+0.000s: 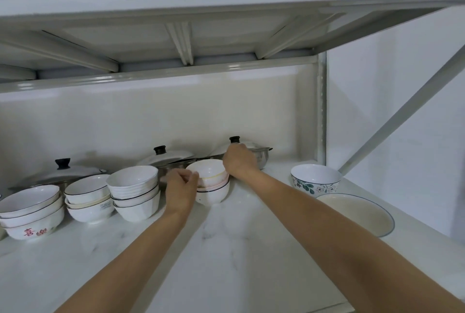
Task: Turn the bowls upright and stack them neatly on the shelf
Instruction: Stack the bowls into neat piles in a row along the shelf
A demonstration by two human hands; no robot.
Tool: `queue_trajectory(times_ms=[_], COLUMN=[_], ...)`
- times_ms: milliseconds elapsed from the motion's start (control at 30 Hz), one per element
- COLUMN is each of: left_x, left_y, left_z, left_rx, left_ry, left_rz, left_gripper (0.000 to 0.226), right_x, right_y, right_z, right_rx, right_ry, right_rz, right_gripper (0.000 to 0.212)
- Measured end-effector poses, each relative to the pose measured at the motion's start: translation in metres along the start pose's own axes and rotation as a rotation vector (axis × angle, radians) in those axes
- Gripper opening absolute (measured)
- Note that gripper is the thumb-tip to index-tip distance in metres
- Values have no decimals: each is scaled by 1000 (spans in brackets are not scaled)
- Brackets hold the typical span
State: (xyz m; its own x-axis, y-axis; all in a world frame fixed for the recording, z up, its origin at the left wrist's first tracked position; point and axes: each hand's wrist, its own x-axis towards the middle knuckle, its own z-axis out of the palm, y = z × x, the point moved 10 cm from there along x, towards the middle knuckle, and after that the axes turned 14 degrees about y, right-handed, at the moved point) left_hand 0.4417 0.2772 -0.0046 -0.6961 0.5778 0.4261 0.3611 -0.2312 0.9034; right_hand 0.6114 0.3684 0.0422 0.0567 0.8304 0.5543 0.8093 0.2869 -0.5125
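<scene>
Hands steady a small bowl stack (212, 186) mid-shelf (226, 249): left hand (181, 188) cupped on its side, right hand (239, 161) apparently curled at the rim. Next, square it and fetch the floral bowl (315, 178).

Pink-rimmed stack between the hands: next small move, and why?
Probably let go and reach for the floral bowl. Both hands, left and right, flank the stack, whose top bowl already sits upright and nested. The floral bowl stands alone, unstacked, to the right on the shelf.
</scene>
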Motion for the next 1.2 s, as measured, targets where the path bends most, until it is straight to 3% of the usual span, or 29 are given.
queue_trajectory(times_ms=[167,333,433,567,733,967,1067,1200], left_x=[-58,-125,-155,-183,-215,-230,-229,-232], left_y=[29,29,34,41,46,47,45,45], left_z=[53,99,119,137,150,161,163,164], left_rx=[9,46,63,82,270,372,376,360], left_ry=[-388,-849,-1020,-1137,-1326,-1419,-1442,-1490], left_rz=[-51,-209,-239,-310,-281,-290,-312,-329], left_gripper=[7,7,12,35,55,45,35,22], right_x=[1,-12,-21,-30,-44,-61,-68,-104], right_y=[4,23,46,87,136,201,232,253], right_z=[-24,-27,-39,-62,-92,-143,-159,-154], right_rx=[41,17,35,34,-5,-138,-188,-13], right_ry=[-41,-284,-393,-485,-573,-586,-555,-720], right_rz=[-19,-25,29,115,216,283,334,497], right_gripper=[23,11,11,17,30,29,43,51])
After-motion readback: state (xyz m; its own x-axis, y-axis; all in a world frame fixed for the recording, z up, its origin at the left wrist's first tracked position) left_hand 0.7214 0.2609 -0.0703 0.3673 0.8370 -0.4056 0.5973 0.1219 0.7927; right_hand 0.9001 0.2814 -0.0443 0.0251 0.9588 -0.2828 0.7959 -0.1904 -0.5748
